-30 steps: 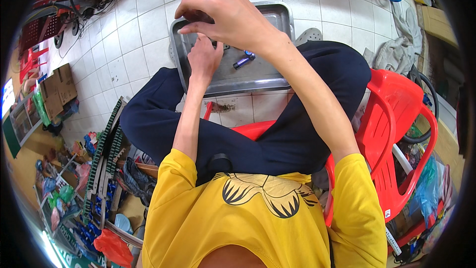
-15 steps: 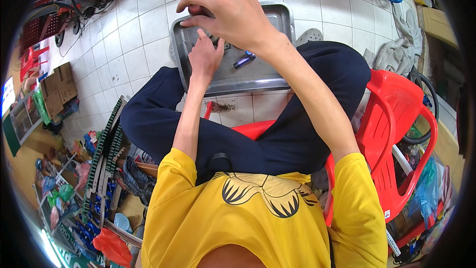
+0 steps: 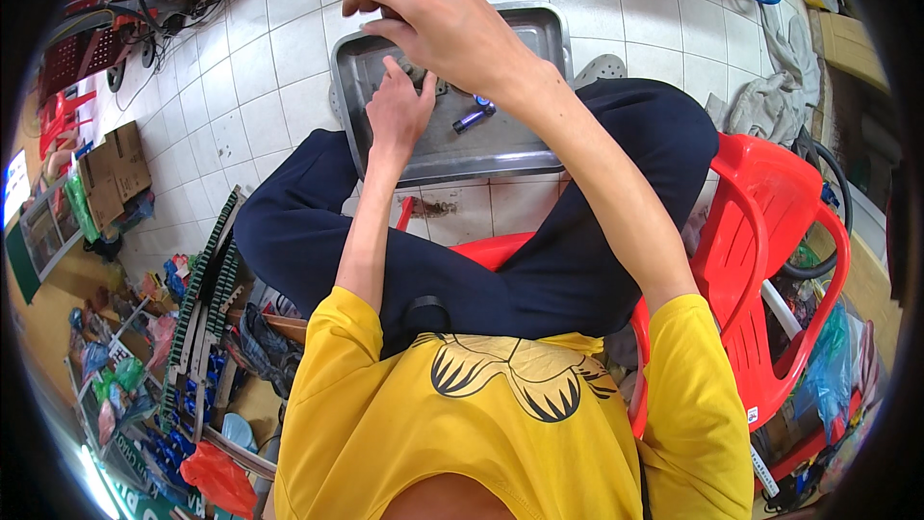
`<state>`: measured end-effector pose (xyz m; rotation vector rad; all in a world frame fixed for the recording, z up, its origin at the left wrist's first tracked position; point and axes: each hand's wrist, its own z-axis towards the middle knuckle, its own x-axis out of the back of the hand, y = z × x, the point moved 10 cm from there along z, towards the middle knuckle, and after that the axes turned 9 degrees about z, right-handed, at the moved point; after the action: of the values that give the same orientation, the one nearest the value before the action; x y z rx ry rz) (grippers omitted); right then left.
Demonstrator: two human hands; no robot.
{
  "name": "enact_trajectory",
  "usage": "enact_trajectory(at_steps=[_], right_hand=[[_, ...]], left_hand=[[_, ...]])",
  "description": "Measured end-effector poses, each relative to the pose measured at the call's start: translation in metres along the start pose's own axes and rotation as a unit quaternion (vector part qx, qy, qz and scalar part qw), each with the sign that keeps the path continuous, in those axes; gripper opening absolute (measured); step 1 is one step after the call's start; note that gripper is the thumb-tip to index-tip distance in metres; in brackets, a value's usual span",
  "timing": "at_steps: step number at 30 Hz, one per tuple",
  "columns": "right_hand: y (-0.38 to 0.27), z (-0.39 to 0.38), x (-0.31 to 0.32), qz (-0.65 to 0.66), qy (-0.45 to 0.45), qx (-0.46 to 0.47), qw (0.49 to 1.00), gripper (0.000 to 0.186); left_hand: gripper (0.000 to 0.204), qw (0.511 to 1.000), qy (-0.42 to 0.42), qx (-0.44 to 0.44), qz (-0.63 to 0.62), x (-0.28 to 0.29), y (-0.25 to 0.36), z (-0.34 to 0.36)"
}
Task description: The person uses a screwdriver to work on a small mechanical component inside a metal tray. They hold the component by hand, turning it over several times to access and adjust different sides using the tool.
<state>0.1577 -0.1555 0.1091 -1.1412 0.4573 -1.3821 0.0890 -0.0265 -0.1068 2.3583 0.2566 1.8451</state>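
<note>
Head view: left hand (image 3: 397, 114) pinches small grey part (image 3: 420, 72) at tray (image 3: 500, 149) 11 o'clock, steadying it; right hand (image 3: 438, 24) hovers above, fingers curled, contents unclear

Left hand (image 3: 397, 114) reaching forward fingers curled, right hand (image 3: 445, 24) arched above

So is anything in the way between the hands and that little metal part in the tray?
No. Both the left hand and the right hand are already at the small grey part over the metal tray; the blue-tipped piece lies off to the side.
</note>
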Motion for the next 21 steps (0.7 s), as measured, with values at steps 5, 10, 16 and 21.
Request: enact_trajectory(at_steps=[5, 10, 16, 21], right_hand=[[0.017, -0.006, 0.01, 0.12, 0.066, -0.063, 0.989, 0.033], [0.009, 0.002, 0.004, 0.047, -0.005, -0.024, 0.999, 0.037], [0.011, -0.002, 0.004, 0.029, 0.041, -0.033, 0.998, 0.023], [-0.004, -0.001, 0.009, -0.022, 0.011, -0.005, 1.0, 0.016]], left_hand=[[0.089, 1.0, -0.006, 0.022, 0.002, 0.006, 0.003, -0.001], [0.088, 0.999, -0.021, 0.031, -0.005, 0.01, 0.005, -0.001], [0.09, 1.0, -0.017, 0.011, -0.002, 0.001, 0.002, 0.0], [0.077, 1.0, -0.011, 0.025, -0.001, 0.004, 0.0, -0.002]])
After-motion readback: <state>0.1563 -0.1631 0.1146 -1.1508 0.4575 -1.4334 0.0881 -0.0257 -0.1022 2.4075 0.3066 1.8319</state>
